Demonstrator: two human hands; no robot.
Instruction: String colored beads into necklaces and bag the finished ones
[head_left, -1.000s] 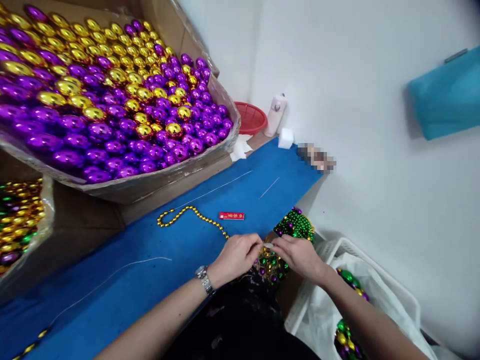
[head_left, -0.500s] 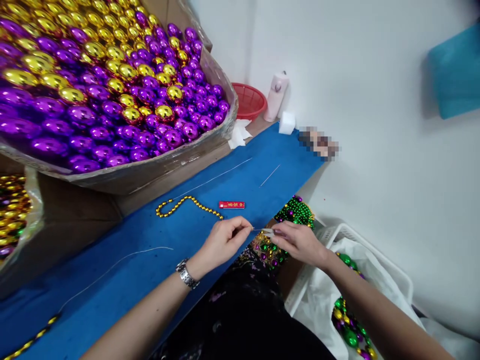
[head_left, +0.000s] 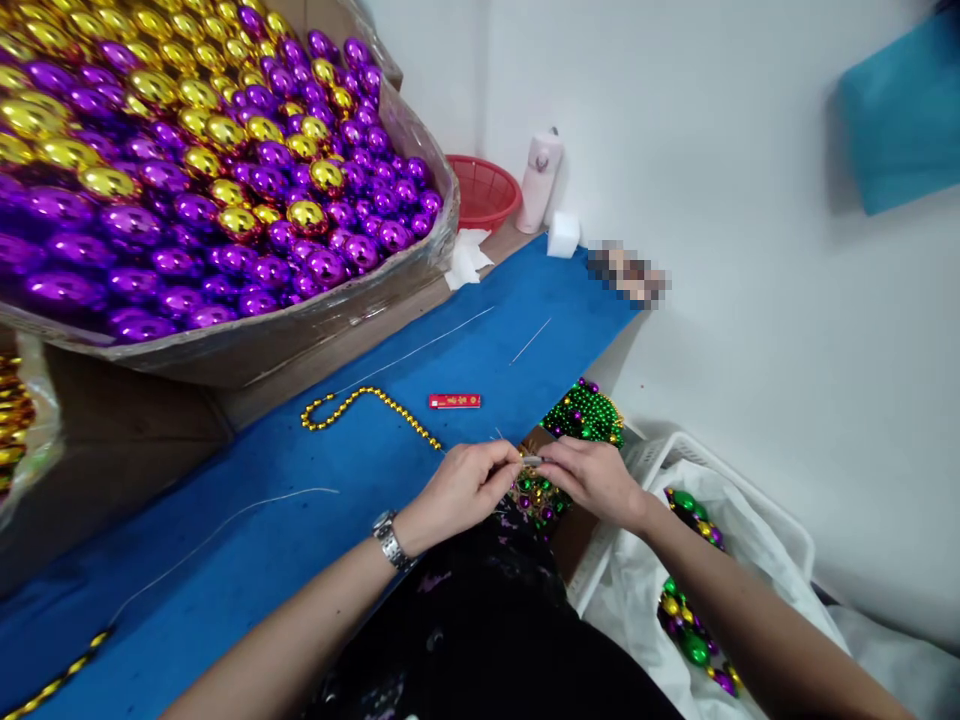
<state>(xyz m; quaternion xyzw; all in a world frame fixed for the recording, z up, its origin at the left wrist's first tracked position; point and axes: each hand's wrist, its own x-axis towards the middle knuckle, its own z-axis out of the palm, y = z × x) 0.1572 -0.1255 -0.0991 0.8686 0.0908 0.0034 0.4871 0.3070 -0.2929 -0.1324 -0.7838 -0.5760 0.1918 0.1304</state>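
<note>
My left hand (head_left: 480, 482), with a metal watch on its wrist, is closed in a pinch on the thread end of a strand of small gold beads (head_left: 401, 408). From that hand the strand trails left over the blue cloth and bends back in a loop. Between the fingers of my right hand (head_left: 600, 482) is a small pair of thread snips (head_left: 532, 461), mostly hidden, its pale blades touching my left fingertips. A short thread end sticks up above the left fingers. Just beyond the hands lies a red packet (head_left: 454, 401) with gold print.
Large boxes of purple and gold beads (head_left: 247, 180) stand left of the blue cloth (head_left: 247, 560). Loose threads lie on it. A red basket (head_left: 487, 195), pink bottle (head_left: 538, 185) and white block (head_left: 563, 236) stand at the far end. A white crate (head_left: 750, 490) with bead strands is at right.
My hands have come closer together, the left moving right toward the snips. The blades, spread apart before, now look closed at my left fingertips. The whole view has shifted slightly.
</note>
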